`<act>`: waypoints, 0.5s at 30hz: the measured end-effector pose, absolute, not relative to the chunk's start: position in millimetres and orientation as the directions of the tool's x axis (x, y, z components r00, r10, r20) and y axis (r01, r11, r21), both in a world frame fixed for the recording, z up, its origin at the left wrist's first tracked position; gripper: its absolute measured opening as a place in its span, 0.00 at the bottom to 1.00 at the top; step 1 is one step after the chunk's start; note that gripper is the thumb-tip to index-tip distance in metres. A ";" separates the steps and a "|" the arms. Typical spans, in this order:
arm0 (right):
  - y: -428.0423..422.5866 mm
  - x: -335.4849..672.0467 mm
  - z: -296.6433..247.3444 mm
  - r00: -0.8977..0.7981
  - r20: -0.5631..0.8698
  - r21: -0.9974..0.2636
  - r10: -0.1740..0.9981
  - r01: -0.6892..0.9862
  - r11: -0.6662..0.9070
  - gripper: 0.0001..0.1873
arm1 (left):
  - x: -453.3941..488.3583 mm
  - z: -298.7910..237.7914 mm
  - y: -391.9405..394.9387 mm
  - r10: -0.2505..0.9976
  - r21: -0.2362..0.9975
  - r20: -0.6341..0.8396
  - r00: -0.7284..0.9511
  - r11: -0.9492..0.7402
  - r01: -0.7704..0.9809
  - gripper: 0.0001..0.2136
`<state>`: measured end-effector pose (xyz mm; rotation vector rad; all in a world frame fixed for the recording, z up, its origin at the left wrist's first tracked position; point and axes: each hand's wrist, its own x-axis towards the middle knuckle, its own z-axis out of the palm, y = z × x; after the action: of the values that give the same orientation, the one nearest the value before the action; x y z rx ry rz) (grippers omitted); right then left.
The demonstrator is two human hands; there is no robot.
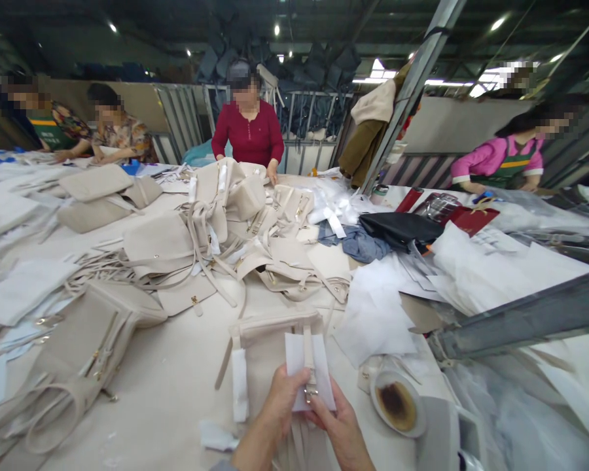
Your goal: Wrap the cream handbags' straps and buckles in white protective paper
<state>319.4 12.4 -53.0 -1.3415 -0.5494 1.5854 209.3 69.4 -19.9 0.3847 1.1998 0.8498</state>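
Note:
A beige handbag (261,356) lies on the table right in front of me. Behind its buckled strap (309,353) sits a white sheet of paper (295,350). My left hand (283,396) pinches the sheet and strap from the left, thumb beside the metal buckle (311,390). On the other side, my right hand (338,418) grips the lower right part of the sheet, its fingers close under the buckle. A second strap on the bag's left is wrapped in white paper (240,386).
Beige bags (160,242) are heaped across the table's middle and left. A bowl with brown residue (397,404) stands at right, near white sheets (373,314) and a slanted metal post (520,314). Several people work around the table, one in a red top (248,131) opposite.

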 end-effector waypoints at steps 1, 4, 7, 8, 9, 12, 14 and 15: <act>12.2 319.6 -53.6 0.057 -0.494 -0.817 0.867 -0.372 -0.441 0.43 | 209.1 -19.7 68.7 0.762 0.692 -0.639 0.102 0.628 -0.357 0.21; 14.3 319.3 -54.3 0.074 -0.493 -0.825 0.867 -0.357 -0.439 0.42 | 211.8 -18.3 67.8 0.791 0.726 -0.606 0.089 0.595 -0.344 0.21; 13.5 320.2 -55.0 0.106 -0.507 -0.824 0.855 -0.349 -0.446 0.41 | 215.6 -17.7 63.7 0.795 0.730 -0.600 0.088 0.589 -0.347 0.23; 11.6 320.8 -56.0 0.113 -0.509 -0.825 0.853 -0.346 -0.447 0.40 | 216.5 -18.7 60.9 0.796 0.728 -0.599 0.091 0.588 -0.353 0.23; 9.3 321.2 -57.7 0.114 -0.509 -0.827 0.853 -0.340 -0.448 0.40 | 217.1 -20.5 57.8 0.799 0.729 -0.595 0.091 0.584 -0.358 0.23; 11.6 317.0 -65.4 0.163 -0.489 -0.866 0.857 -0.208 -0.455 0.37 | 217.2 -29.9 54.8 0.792 0.720 -0.604 0.092 0.591 -0.363 0.23; 34.6 306.0 -69.9 0.227 -0.438 -0.898 0.870 -0.051 -0.438 0.36 | 214.2 -35.7 72.1 0.769 0.687 -0.626 0.130 0.622 -0.376 0.23; 55.3 297.4 -69.7 0.252 -0.395 -0.911 0.883 0.013 -0.411 0.34 | 210.8 -35.9 90.1 0.766 0.677 -0.624 0.155 0.629 -0.383 0.24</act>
<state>297.4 55.3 -69.7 -1.6668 -0.8398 1.2767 210.8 90.1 -35.9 0.4045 1.1425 0.8552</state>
